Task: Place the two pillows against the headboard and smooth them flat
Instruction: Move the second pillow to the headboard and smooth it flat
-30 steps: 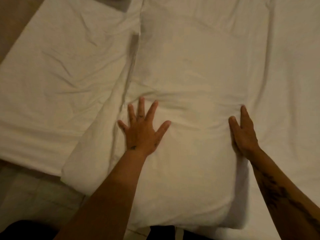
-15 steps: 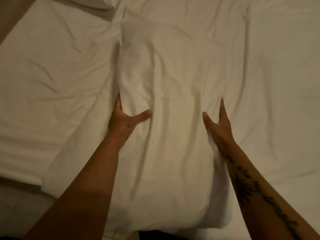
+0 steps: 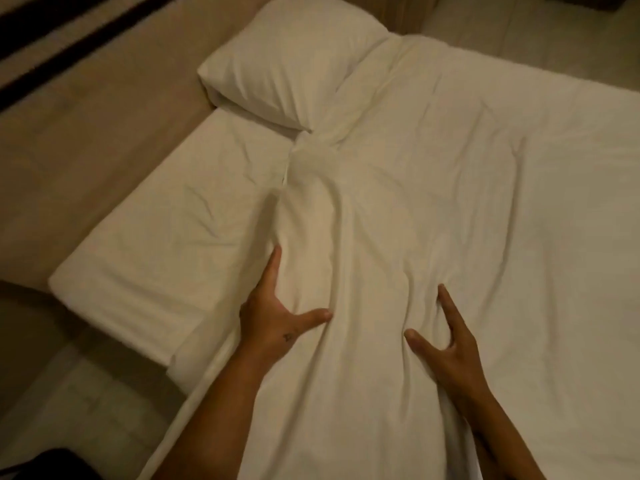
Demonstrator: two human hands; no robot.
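Note:
A white pillow lies lengthwise on the white bed, bunched into long folds between my hands. My left hand grips its left side, fingers along the edge and thumb on top. My right hand grips the right side, thumb spread and fingers pressed into the cloth. The pillow's far end touches a second white pillow, which rests at the bed's far left corner next to the tan headboard.
The tan headboard with dark stripes runs along the left. Pale floor shows beyond the bed's far edge and again at the lower left. White sheet spreads wide to the right.
My hands went from lying flat on the pillow to gripping its sides, squeezing it into folds. The pillow slid forward, and the second pillow and headboard came into view.

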